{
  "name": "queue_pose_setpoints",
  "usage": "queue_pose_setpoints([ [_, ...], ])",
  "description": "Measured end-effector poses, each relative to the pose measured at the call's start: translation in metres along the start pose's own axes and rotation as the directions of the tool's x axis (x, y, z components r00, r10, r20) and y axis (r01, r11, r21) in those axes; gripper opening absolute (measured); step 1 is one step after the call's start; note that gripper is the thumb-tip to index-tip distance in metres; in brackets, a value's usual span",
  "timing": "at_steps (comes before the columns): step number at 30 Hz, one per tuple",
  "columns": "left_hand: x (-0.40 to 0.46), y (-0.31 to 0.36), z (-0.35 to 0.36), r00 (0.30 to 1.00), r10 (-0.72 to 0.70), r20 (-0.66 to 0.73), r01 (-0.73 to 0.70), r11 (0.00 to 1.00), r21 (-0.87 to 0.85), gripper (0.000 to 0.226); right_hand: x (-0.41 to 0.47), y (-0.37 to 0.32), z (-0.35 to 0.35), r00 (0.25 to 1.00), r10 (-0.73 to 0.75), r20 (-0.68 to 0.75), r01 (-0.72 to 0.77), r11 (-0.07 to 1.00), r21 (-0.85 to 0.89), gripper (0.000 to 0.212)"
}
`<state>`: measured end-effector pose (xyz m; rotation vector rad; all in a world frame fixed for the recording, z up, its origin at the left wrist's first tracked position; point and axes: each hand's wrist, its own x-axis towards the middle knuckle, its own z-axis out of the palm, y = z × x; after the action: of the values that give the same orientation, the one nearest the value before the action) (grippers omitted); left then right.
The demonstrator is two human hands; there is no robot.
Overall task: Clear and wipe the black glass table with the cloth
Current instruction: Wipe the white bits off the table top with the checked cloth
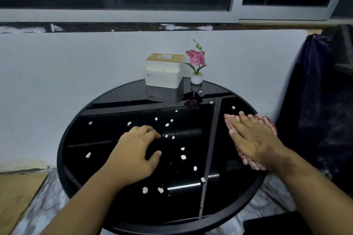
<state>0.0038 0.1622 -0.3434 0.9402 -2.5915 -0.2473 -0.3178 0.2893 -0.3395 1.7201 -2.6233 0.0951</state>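
A round black glass table (95, 158) fills the middle of the view. Several small white crumbs (183, 157) lie scattered over its top. My right hand (254, 137) lies flat with straight fingers on a red-and-white checked cloth (267, 122) at the table's right side. My left hand (135, 152) hovers over the table's centre-left, fingers curled downward with the tips near a crumb (166, 136); I cannot see anything held in it.
A white tissue box with a tan lid (164, 71) and a small white pot with a pink flower (196, 66) stand at the table's far edge against the white wall. A dark draped cloth (317, 101) hangs to the right. Marble floor shows below.
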Motion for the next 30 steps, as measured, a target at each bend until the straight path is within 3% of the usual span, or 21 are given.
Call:
queue_pose_setpoints([
  [3, 0.000, -0.001, 0.001, 1.000, 0.005, -0.004, -0.005, 1.000, 0.003, 0.058, 0.040, 0.017, 0.001, 0.995, 0.099, 0.012, -0.099, 0.995, 0.006, 0.061],
  [5, -0.001, -0.002, 0.001, 1.000, 0.008, -0.002, -0.008, 1.000, 0.004, 0.058, 0.063, 0.015, 0.000, 0.997, 0.077, 0.019, -0.077, 0.997, -0.002, 0.062],
  [10, -0.001, -0.001, 0.000, 1.000, 0.010, -0.007, -0.010, 1.000, -0.002, 0.057, 0.082, -0.026, -0.001, 0.987, -0.146, 0.062, 0.144, 0.989, 0.040, 0.059],
  [15, -0.003, -0.001, 0.000, 1.000, 0.014, -0.009, -0.014, 1.000, -0.002, 0.057, 0.040, -0.067, 0.000, 0.938, -0.341, 0.067, 0.332, 0.936, 0.114, 0.058],
  [19, -0.002, -0.001, 0.000, 1.000, 0.014, -0.010, -0.014, 1.000, -0.003, 0.055, 0.004, -0.059, 0.004, 0.914, -0.404, 0.039, 0.396, 0.909, 0.131, 0.059],
  [24, -0.002, -0.002, 0.001, 1.000, 0.013, -0.020, -0.014, 1.000, -0.011, 0.052, 0.003, -0.007, -0.002, 0.975, -0.224, 0.011, 0.224, 0.975, -0.009, 0.058],
  [27, -0.002, -0.001, 0.001, 0.999, 0.013, -0.030, -0.013, 1.000, -0.011, 0.051, 0.045, 0.026, -0.001, 0.998, -0.062, 0.032, 0.063, 0.997, -0.039, 0.064],
  [30, -0.002, 0.000, 0.000, 1.000, 0.010, -0.028, -0.010, 1.000, -0.011, 0.052, 0.093, 0.031, 0.000, 0.999, -0.004, 0.044, 0.007, 0.998, -0.058, 0.063],
])
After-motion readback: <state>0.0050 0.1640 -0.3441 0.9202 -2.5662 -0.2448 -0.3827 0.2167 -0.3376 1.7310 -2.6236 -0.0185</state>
